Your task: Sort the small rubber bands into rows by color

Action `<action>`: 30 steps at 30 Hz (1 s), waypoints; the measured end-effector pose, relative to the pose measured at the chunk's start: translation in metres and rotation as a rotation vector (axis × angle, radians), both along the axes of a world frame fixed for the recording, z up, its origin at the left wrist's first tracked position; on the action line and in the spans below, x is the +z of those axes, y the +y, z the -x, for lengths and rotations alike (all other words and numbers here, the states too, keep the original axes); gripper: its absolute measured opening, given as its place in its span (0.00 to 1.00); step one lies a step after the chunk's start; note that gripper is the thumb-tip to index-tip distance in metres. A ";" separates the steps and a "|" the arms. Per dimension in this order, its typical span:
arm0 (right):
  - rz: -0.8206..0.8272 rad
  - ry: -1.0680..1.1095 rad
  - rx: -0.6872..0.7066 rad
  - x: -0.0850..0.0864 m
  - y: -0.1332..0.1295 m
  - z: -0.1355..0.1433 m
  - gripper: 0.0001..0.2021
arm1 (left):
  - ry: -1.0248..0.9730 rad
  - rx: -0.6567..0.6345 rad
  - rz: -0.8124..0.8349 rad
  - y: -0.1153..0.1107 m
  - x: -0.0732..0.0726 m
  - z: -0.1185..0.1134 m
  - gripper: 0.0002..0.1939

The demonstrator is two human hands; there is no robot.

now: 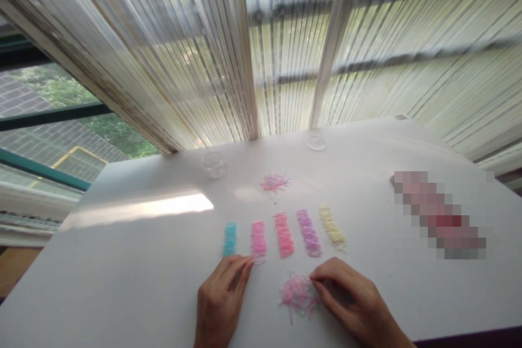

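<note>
Strand pile [296,293] lies at lower centre of the frame; right hand [361,294] has thumb and finger closed at its edge, left hand [221,298] likewise at the lower end of the pink row [259,239]. Whether either grips a strand cannot be told. A light pinch should leave neighbours undisturbed

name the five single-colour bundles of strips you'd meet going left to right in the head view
Blue bundle → bright pink bundle → coral-pink bundle → purple bundle → pale yellow bundle.
</note>
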State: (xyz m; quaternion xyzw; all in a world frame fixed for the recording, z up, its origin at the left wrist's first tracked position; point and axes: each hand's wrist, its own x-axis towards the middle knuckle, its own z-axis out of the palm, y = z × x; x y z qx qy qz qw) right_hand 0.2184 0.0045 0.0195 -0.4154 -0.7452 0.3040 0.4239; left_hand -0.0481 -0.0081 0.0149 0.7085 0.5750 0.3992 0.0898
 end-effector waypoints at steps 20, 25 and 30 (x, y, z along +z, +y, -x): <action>0.034 0.003 0.051 -0.001 -0.001 -0.002 0.06 | 0.049 -0.042 -0.070 0.001 0.003 -0.001 0.07; 0.035 -0.002 0.027 -0.001 -0.002 -0.003 0.07 | 0.067 -0.046 -0.077 0.001 0.001 -0.001 0.07; 0.053 -0.014 0.012 -0.001 -0.003 -0.002 0.06 | 0.064 -0.047 -0.078 0.001 0.001 -0.002 0.08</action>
